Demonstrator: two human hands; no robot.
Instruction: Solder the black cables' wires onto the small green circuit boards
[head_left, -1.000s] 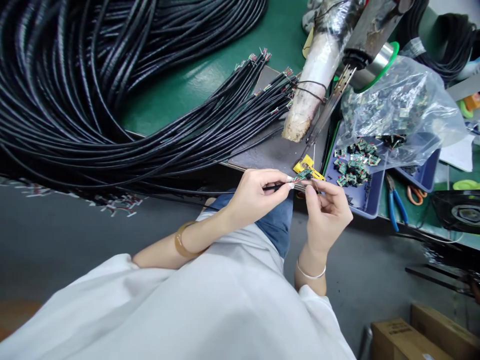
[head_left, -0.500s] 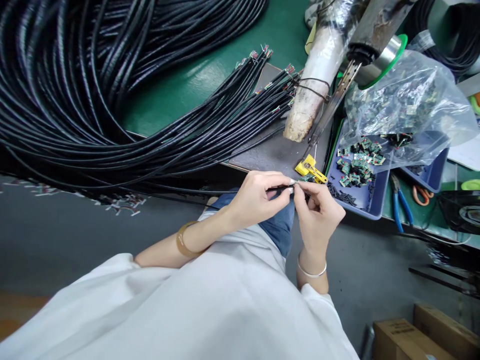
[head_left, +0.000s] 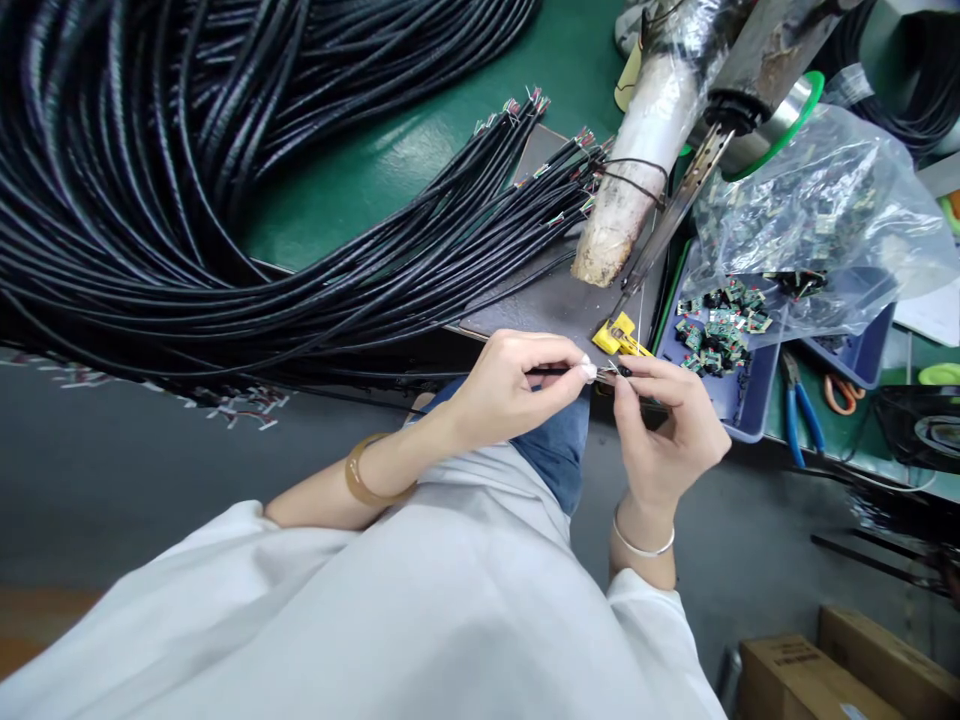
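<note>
My left hand (head_left: 517,390) pinches a black cable (head_left: 450,375) close to its end, where thin light wires (head_left: 609,370) fan out past white-covered fingertips. Just to the right, my right hand (head_left: 671,415) closes thumb and fingertips on a small black piece (head_left: 624,371) at the wire tips. Its exact kind is too small to make out. Behind the fingers, a yellow holder (head_left: 616,335) sits under the tip of a soldering iron (head_left: 679,195).
A thick bundle of black cables (head_left: 337,270) covers the left and middle of the green table (head_left: 375,160). On the right are a blue tray (head_left: 761,400) of small circuit boards, a plastic bag (head_left: 832,200), blue-handled pliers (head_left: 802,410) and a solder spool (head_left: 780,130).
My right hand has moved right, away from my left fingertips, and the wires now show between the hands. My left hand stays nearly in place on the cable.
</note>
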